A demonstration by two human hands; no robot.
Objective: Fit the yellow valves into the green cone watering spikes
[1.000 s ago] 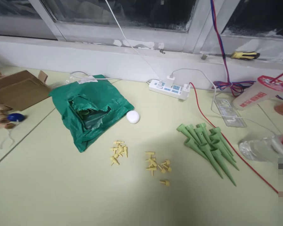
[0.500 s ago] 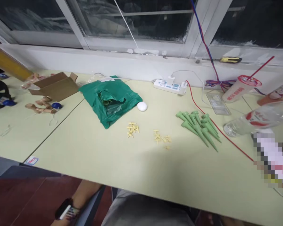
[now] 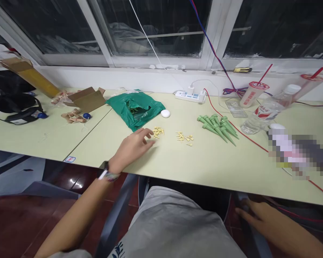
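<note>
Left hand (image 3: pixel 130 148) is positioned on the surface (image 3: pixel 210 161), with the fingers (image 3: pixel 143 132) spread wide and nothing held. Fingertips are just beside, and appear not to touch, a small pile of yellow plastic pegs (image 3: pixel 158 132). A second pile of yellow pegs (image 3: pixel 183 138) is placed to the right, apart from the first. Green cone spikes (image 3: pixel 216 128) are grouped further right, beside a red wire (image 3: pixel 238 133). A torn green plastic bag (image 3: pixel 134 110) is laid behind the left hand, with a white round object (image 3: pixel 165 113) just beside it. A power strip (image 3: pixel 190 96) is set against the wall behind. Right hand (image 3: pixel 269 220) is kept below the surface edge, fingers spread against a dark chair frame (image 3: pixel 242 200); whether anything is gripped cannot be told.
</note>
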